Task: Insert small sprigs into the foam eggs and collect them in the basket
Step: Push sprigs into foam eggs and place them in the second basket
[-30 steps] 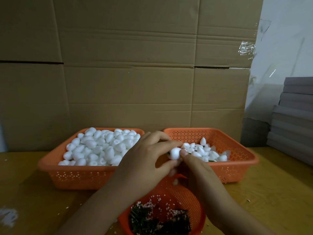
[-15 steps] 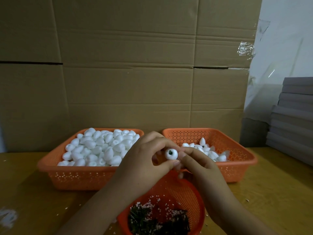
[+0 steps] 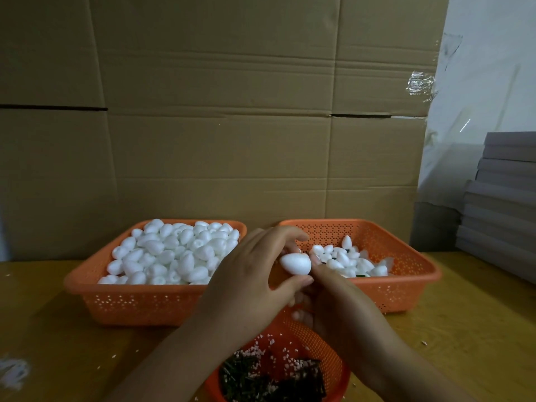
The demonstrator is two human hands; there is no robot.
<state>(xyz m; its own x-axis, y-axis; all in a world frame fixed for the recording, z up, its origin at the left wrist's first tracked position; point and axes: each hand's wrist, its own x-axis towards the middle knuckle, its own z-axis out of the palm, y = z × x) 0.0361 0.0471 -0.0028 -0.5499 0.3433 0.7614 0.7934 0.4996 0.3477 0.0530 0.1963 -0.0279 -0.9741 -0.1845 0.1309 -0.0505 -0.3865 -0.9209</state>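
The left hand (image 3: 249, 281) pinches a white foam egg (image 3: 296, 264) between its curled fingers above and its thumb below, holding it up over the gap between the two rear baskets. The right hand (image 3: 345, 303) comes up from beneath, its fingertips touching the egg's right end; its other fingers are curled, and whether they hold a sprig cannot be told. The egg lies on its side (no green shows on the face turned toward the camera).

Just below the hands sits a round orange basket (image 3: 327, 343) at the near edge of the worktop (image 3: 470, 329), holding dark green sprigs (image 3: 269, 381) sprinkled with small pale foam crumbs (image 3: 255, 348). Behind the hands, to the right, a rectangular orange basket (image 3: 406, 288) holds a shallow layer of eggs (image 3: 348, 258), with bits of green showing among them. To the left, just beside it, a matching basket (image 3: 139, 303) is heaped with plain white eggs (image 3: 174, 253).

The worktop is yellowish wood, with a few white crumbs scattered on it and a whitish smear (image 3: 13, 371) near the left edge. Cardboard boxes (image 3: 220, 126) form a wall right behind the baskets. At the far right stands a stack of flat grey boards (image 3: 504, 207), with clear plastic sheeting (image 3: 475, 97) behind it.
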